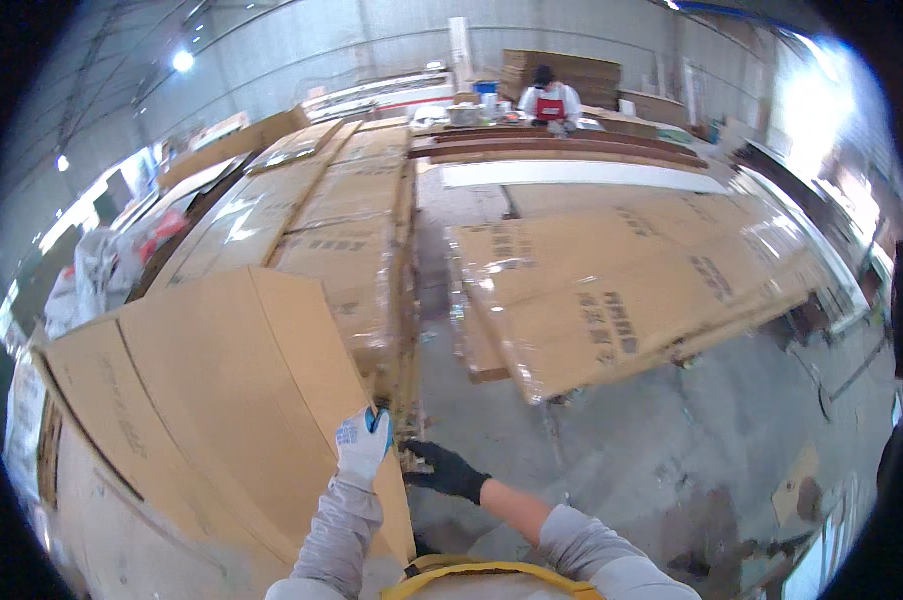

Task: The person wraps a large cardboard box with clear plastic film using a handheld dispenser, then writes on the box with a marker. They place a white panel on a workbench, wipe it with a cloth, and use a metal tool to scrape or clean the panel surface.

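A large creased cardboard sheet (218,397) leans across the left side in front of me. My left hand (365,437), in a white and blue work glove, grips its right edge, with fingers curled over the rim. Just right of that edge is my right hand (448,472) in a black glove. Its fingers are spread and it holds nothing; whether a fingertip touches the board's edge I cannot tell. Behind the sheet lies a long stack of film-wrapped cardboard packages (339,247), partly hidden by it.
On the right, more wrapped flat cardboard packages (571,292) rest low above the concrete floor (609,450). Beyond them lie a long white panel (586,174) and brown boards (564,142). A person (550,101) stands at a cluttered table at the back. Plastic bags (102,262) are heaped left.
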`<act>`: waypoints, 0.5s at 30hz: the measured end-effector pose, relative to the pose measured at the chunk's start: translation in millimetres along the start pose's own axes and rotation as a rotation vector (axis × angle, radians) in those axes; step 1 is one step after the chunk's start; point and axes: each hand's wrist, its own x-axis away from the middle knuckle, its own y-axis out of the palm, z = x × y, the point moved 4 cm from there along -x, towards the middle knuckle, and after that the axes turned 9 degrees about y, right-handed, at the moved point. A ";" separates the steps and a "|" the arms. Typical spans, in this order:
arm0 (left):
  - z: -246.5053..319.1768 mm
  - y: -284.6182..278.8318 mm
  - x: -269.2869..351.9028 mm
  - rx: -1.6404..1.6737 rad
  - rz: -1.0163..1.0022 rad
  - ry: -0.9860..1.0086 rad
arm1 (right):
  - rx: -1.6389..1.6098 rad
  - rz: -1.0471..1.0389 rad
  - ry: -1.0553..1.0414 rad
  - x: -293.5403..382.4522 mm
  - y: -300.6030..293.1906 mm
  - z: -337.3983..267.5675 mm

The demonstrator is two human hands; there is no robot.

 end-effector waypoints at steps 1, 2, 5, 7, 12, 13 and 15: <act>26.5 5.4 8.7 0.016 -0.019 0.052 | -0.038 -0.003 0.081 18.5 -4.9 11.8; 51.2 14.6 18.3 0.049 -0.054 0.063 | -0.057 0.002 0.051 37.6 -10.6 20.1; 123.7 37.8 43.5 0.033 -0.106 0.235 | -0.194 0.060 0.021 77.6 -27.7 44.4; 171.6 52.4 60.9 0.084 -0.075 0.370 | -0.192 0.144 -0.008 94.8 -48.5 60.0; 256.8 88.0 64.9 0.065 -0.210 0.818 | -0.372 0.660 0.176 152.5 -130.3 101.6; 271.7 96.9 64.6 0.052 -0.170 1.038 | -0.509 0.741 0.272 168.8 -159.1 115.0; 270.4 109.6 53.8 -0.099 -0.093 0.885 | -0.575 0.885 0.236 193.4 -207.1 123.5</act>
